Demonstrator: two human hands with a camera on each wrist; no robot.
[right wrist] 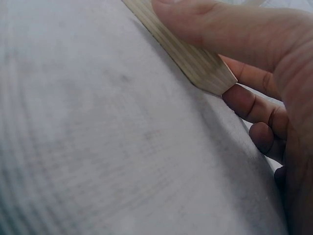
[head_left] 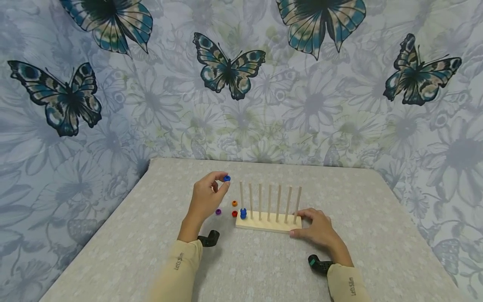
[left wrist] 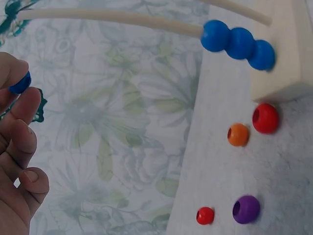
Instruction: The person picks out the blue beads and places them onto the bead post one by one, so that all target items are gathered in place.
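Observation:
My left hand (head_left: 205, 195) pinches a blue bead (head_left: 227, 178) between thumb and fingertips, raised to about the height of the peg tops and just left of the leftmost peg (head_left: 241, 193). Three blue beads (left wrist: 239, 43) are stacked at the foot of that peg, as the left wrist view shows. The pegs rise from a pale wooden base (head_left: 264, 225). My right hand (head_left: 318, 230) grips the right end of this base, thumb along the near side and fingers behind; in the right wrist view the thumb (right wrist: 220, 29) lies against the wood.
Left of the base lie loose beads on the table (head_left: 124, 251): an orange bead (head_left: 235, 203), a purple bead (head_left: 218, 212), a red bead (head_left: 235, 214), and another red bead (left wrist: 205, 216) visible in the left wrist view. A butterfly-patterned cloth (head_left: 302, 126) hangs behind the table.

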